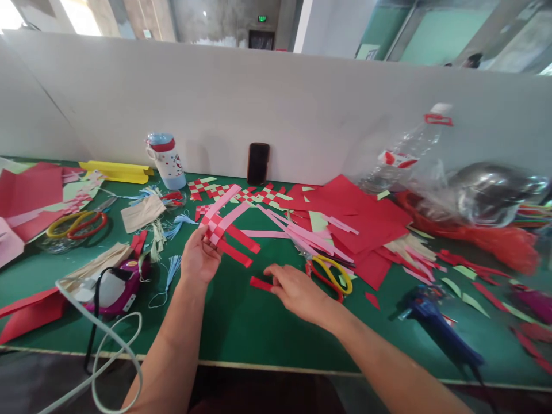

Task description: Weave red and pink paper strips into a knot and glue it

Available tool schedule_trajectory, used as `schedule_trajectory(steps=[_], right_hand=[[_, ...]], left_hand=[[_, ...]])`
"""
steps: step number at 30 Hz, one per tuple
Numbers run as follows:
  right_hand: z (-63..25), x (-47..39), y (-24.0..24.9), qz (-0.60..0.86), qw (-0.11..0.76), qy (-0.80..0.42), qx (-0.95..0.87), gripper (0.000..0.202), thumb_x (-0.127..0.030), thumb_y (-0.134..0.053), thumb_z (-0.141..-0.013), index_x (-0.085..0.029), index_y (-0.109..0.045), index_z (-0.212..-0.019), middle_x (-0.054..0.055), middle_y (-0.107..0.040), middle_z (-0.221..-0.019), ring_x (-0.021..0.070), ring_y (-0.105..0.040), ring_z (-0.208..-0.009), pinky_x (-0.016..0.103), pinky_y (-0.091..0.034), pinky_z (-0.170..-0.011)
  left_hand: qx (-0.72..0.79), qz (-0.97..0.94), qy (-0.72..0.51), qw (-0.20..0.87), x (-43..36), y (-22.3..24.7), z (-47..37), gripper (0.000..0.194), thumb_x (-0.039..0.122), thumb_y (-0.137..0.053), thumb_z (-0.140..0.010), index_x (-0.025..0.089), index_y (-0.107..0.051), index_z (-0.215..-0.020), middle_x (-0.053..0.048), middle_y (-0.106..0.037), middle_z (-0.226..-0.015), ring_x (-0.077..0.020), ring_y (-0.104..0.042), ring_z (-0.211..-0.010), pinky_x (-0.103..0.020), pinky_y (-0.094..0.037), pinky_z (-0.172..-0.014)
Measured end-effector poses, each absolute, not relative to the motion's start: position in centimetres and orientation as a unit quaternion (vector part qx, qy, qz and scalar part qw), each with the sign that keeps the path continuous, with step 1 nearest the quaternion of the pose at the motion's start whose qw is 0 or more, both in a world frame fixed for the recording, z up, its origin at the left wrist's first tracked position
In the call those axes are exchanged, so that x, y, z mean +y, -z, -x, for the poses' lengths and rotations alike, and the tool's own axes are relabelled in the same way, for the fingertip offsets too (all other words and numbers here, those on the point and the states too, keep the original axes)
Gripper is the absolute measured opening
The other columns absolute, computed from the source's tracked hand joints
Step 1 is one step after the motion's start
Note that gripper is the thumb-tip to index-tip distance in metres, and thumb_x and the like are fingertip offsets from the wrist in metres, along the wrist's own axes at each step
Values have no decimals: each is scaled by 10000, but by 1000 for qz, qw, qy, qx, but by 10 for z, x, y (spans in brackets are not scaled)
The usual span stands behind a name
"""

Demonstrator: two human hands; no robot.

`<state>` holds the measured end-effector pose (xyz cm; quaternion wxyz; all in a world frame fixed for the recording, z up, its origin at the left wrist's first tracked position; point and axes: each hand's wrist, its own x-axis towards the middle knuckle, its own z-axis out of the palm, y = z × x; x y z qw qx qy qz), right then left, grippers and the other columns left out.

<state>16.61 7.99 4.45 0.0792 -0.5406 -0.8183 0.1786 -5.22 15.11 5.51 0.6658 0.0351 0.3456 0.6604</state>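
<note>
In my left hand (200, 256) is a woven paper piece (214, 225), its red and pink strips crossing in a checkered patch. Long pink ends stick out toward the upper right, and two red ends reach down to the right. My right hand (297, 290) is closed, with a short red paper strip (260, 284) poking out from its fingertips over the green table (241, 328). Beside that hand lie scissors (334, 273) with yellow and orange handles. Loose pink strips (308, 236) are scattered just beyond it.
Finished woven pieces (241, 194) line the back, before a phone (258, 164) and a flask (166, 161). Red sheets (357, 213), a plastic bottle (405, 152) and a blue glue gun (440, 328) are on the right. A cable (99, 328), tassels (171, 270) and scissors (88, 224) occupy the left.
</note>
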Motion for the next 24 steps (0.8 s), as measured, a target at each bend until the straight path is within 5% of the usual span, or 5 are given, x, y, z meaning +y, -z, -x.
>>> schedule_trajectory(steps=[9, 14, 20, 24], right_hand=[[-331, 156, -81, 736, 198, -77, -642, 159, -306, -595, -891, -205, -678, -980, 66, -699, -906, 198, -647, -802, 353, -521, -733], [-345, 170, -83, 740, 287, -80, -603, 343, -397, -603, -909, -164, -619, -1161, 134, -616, -1233, 249, -597, -1100, 434, -497, -925], [-271, 130, -61, 634, 363, -266, -629, 471, -629, -466, -900, -245, -644, -1106, 83, -685, -1163, 231, -671, -996, 359, -556, -835], [-236, 118, -51, 523, 436, -470, -561, 474, -646, -557, -845, -245, -641, -1083, 88, -648, -1176, 243, -619, -1060, 385, -545, -877]], left_hand=[[357, -68, -632, 684, 150, -52, 46, 183, 127, -470, -894, 140, -590, -757, 35, -609, -502, -81, -587, -403, -156, -512, -455], [370, -116, -587, 711, 146, -45, 37, 107, 126, -537, -858, 142, -596, -770, 22, -625, -525, -101, -598, -419, -191, -536, -454], [362, -194, -479, 776, 136, -42, 24, 66, 151, -672, -788, 118, -650, -841, -40, -680, -642, -140, -642, -495, -248, -574, -478], [361, -219, -448, 788, 132, -45, 21, 152, 201, -701, -791, 120, -666, -915, -46, -698, -701, -133, -654, -528, -233, -579, -492]])
